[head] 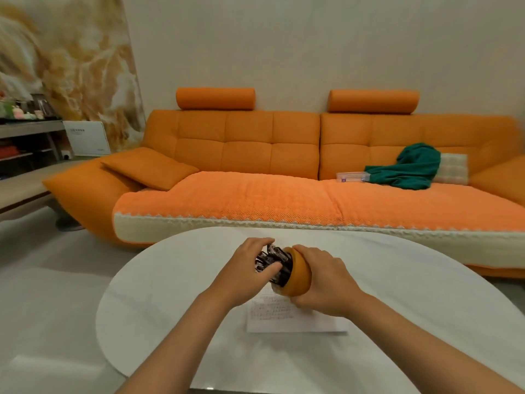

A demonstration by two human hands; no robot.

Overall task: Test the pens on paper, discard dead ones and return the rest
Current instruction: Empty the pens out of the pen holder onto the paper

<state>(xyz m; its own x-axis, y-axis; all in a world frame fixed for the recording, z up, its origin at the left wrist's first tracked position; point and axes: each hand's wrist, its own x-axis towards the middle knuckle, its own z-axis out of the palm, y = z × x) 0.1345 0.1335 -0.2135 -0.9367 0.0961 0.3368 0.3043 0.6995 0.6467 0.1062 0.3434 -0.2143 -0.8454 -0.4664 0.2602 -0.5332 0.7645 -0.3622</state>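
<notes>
Across the back, beyond the worktop (397, 294): a long orange sofa (255, 155) with a tufted square-stitched backrest and two roll headrests on top. Over the seat, a knobbly woven cover with a pale scalloped edge. On the right seat, a crumpled green cloth (409, 169), slumped against a checked cushion (453, 167). Just beside the cloth, touching its left edge, a flat clear box (352, 177). At the sofa's left end, a slanted orange cushion (150, 167). Far left, a grey shelf (28, 132) with small blurred oddments. Next to it, a white panel (88, 137), propped against a swirly marbled wall.

In close now, glossy white worktop, smooth, rounded outline. Flat on it, a white paper (295, 317) with faint rows of writing, far corner hidden behind the right wrist and the cup. Above the paper, tipped on its side with its mouth to the left: a smooth, round-bellied orange cup (298, 273), clasped round the body by the right hand (321, 282). Jutting from the mouth, a dense bunch of dark pens (272, 263), shiny clips catching the light. Gripped near the outer ends by the left hand (250, 268), fingers curled over the top, thumb underneath, part of the bunch covered. Number of pens: cannot tell, too blurred.
</notes>
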